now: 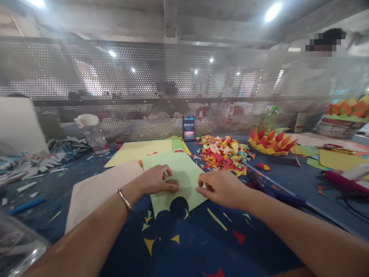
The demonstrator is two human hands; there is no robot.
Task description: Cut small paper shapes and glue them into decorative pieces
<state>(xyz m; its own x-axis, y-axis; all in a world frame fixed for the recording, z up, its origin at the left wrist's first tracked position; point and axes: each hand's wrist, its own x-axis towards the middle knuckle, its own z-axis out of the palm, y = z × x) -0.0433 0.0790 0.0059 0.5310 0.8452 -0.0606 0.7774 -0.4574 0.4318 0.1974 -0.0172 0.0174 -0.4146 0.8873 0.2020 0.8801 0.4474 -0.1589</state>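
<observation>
Hazy glare from white ceiling lights (273, 12)

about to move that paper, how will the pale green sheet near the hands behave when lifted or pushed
The pale green sheet is probably light and floppy, since it looks thin. Its near edge is cut into curves, so the pointed near-left corner may bend or tear first. Lying mostly flat, it would likely slide if pushed.

Before us, a sheet lies on the table.
Behind it we have a phone; right of the phone, a scrap heap, then paper petals; to the phone's left, a cup.

Before us, a sheet (184, 167) lies on the table (127, 254).
Behind it we have a phone (189, 129); right of the phone, a scrap heap (221, 152), then paper petals (271, 143); to the phone's left, a cup (95, 134).
</observation>
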